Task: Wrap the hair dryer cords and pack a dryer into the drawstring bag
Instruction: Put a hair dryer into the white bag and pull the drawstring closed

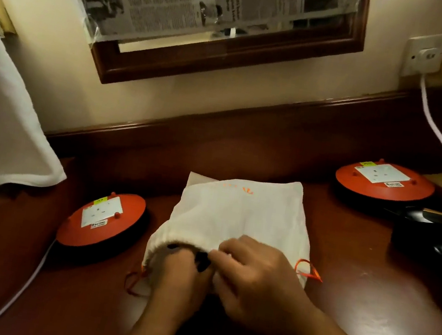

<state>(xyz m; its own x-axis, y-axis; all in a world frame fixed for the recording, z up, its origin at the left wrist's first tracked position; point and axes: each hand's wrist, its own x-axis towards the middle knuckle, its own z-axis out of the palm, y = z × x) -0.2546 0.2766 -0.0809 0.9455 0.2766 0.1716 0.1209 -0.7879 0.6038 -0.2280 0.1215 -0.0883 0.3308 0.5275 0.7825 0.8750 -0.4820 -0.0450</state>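
A white drawstring bag (pixel 241 216) lies on the dark wooden desk, its mouth toward me, with orange strings at both sides (pixel 309 271). Something black (pixel 201 259) shows in the bag's mouth; only a small part is visible. My left hand (pixel 181 279) is at the mouth, fingers curled around that black thing. My right hand (pixel 257 281) pinches the upper rim of the bag's opening. A second black hair dryer (pixel 438 242) lies on the desk at the far right, apart from both hands.
Two orange round extension reels sit on the desk, one left (pixel 103 220) and one back right (pixel 384 180), each with a white cable. A white towel (pixel 0 117) hangs at the left. A wall socket (pixel 424 54) and a framed mirror (pixel 226 47) are behind.
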